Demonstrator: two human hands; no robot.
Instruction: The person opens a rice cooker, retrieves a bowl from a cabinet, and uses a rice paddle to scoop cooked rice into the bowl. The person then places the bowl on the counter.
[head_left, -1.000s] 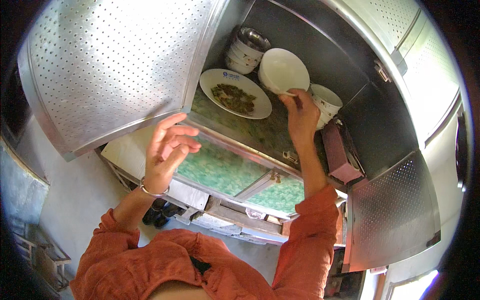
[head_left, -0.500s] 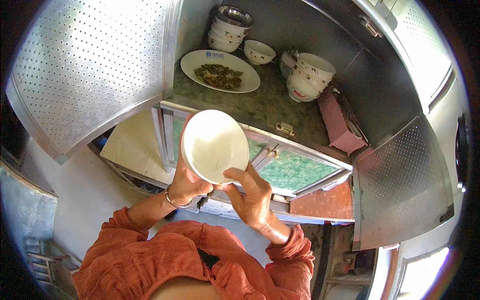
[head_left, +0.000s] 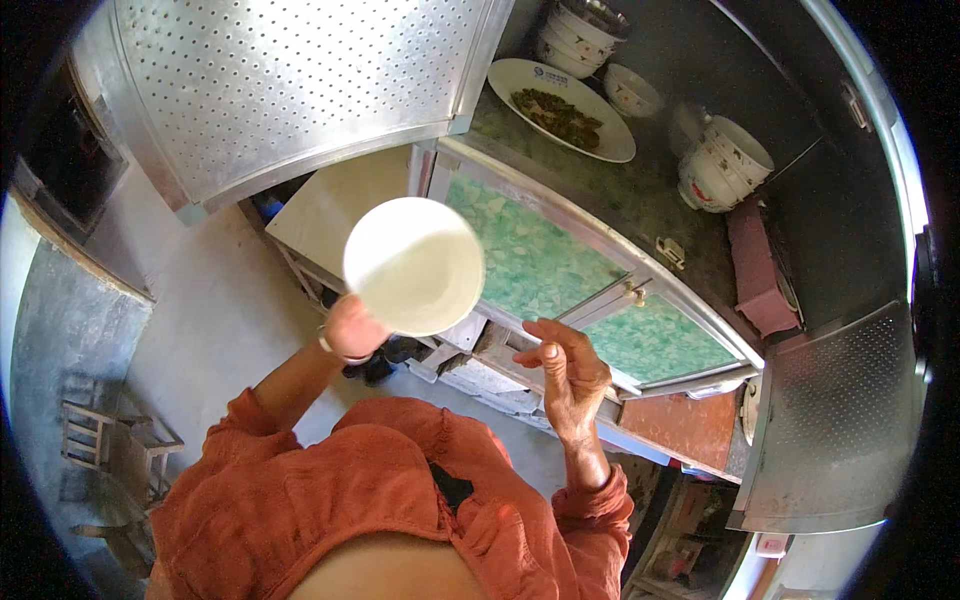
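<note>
My left hand (head_left: 355,328) grips a white bowl (head_left: 415,268) by its lower left rim, with the bowl's inside facing up at me. No food shows in it. Off to the bowl's right, my right hand (head_left: 570,375) hangs in the air with fingers apart, touching nothing. Beyond both hands stands an open metal cupboard. On its shelf (head_left: 590,190) lie an oval white plate (head_left: 620,145) with dark green food (head_left: 557,118), a stack of bowls (head_left: 575,42), a single small bowl (head_left: 632,92) and another bowl stack (head_left: 728,165) farther right.
Perforated metal doors swing out at the left (head_left: 300,90) and right (head_left: 835,420). A pink box (head_left: 768,290) sits at the shelf's right end. Green-patterned lower doors (head_left: 530,240) are closed. A small wooden chair (head_left: 130,440) stands on the floor at lower left.
My right hand has let go of the bowl and moved right. The left hand still holds the bowl. The view has turned left, so the cupboard appears shifted right.
</note>
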